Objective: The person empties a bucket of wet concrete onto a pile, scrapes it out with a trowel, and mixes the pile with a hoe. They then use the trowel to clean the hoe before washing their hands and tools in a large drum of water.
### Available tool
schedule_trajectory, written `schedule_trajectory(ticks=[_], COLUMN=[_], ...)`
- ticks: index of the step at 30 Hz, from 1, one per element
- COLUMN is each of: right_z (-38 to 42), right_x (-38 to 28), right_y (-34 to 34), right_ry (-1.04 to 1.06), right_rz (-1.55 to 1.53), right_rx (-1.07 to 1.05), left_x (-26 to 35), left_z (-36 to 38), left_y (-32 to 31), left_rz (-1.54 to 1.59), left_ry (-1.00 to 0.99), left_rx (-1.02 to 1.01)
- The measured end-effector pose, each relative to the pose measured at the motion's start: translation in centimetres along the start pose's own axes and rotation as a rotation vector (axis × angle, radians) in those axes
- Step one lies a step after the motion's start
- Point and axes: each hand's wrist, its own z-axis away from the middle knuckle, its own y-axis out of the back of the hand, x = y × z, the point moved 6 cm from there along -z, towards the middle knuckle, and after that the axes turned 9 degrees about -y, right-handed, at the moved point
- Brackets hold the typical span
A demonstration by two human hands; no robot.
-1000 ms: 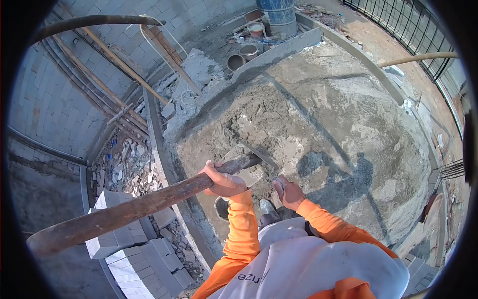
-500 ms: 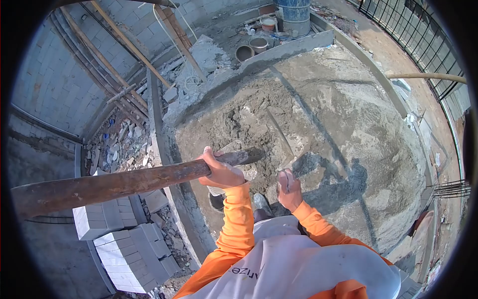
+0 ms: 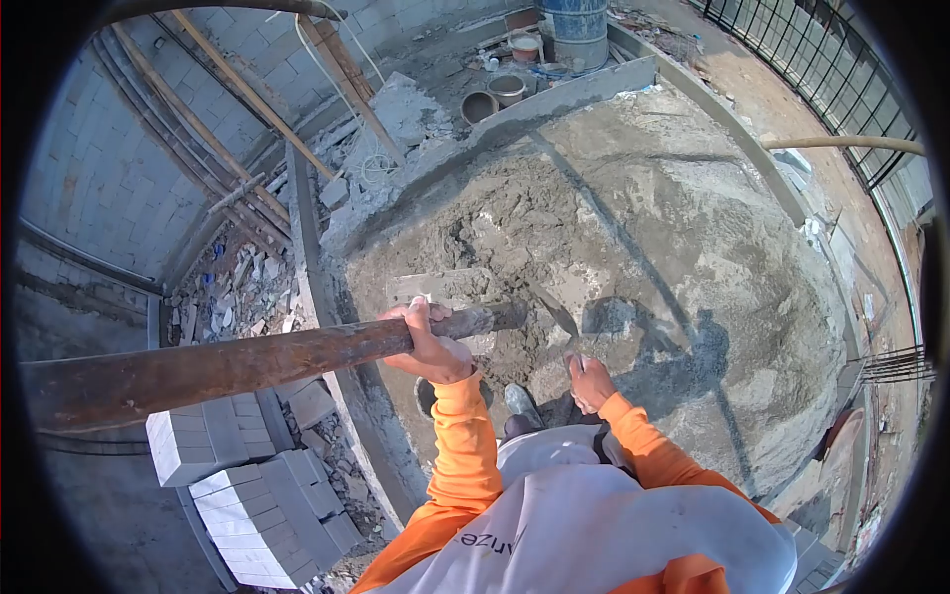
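Observation:
My left hand (image 3: 430, 342) is closed around a thick brown wooden pole (image 3: 228, 371), near its grey, mud-coated end. Behind the pole and hand shows a flat rectangular board (image 3: 435, 285), smeared with mortar; whether my fingers also grip it is hidden. My right hand (image 3: 591, 384) holds a trowel (image 3: 556, 313) by its handle, the narrow blade pointing away over the floor. Below both hands spreads a rough heap of wet mortar (image 3: 515, 213). A dark bucket (image 3: 427, 398) is partly covered by my left forearm, and a muddy boot (image 3: 520, 401) shows between my arms.
A low concrete kerb (image 3: 346, 426) borders the mortar bed. Stacked pale blocks (image 3: 267, 515) and rubble (image 3: 242, 287) lie to the left. At the back stand a blue drum (image 3: 576, 35) and small buckets (image 3: 480, 106). Poles (image 3: 188, 148) lean against the block wall.
My right hand has shifted slightly right and down, and the trowel blade now looks shorter and closer. My left hand has turned, and more of the board shows beyond it.

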Motion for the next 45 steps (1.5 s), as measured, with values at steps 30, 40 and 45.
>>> schedule_trajectory(ticks=[30, 40, 45], right_z=[7.4, 8.1, 8.8], right_x=[-10.7, -12.5, -11.1], right_y=[3.4, 4.6, 3.2], right_ry=[0.018, 0.428, 0.448], right_rz=[0.203, 0.472, 0.227], right_rx=[-0.103, 0.188, 0.121], left_x=[-0.9, -1.3, -0.1], left_z=[0.0, 0.1, -0.2], left_y=[-2.8, -3.9, -4.5], left_rz=[0.353, 0.370, 0.432], left_ry=[0.017, -0.028, 0.007], left_rx=[-0.724, -0.686, -0.665])
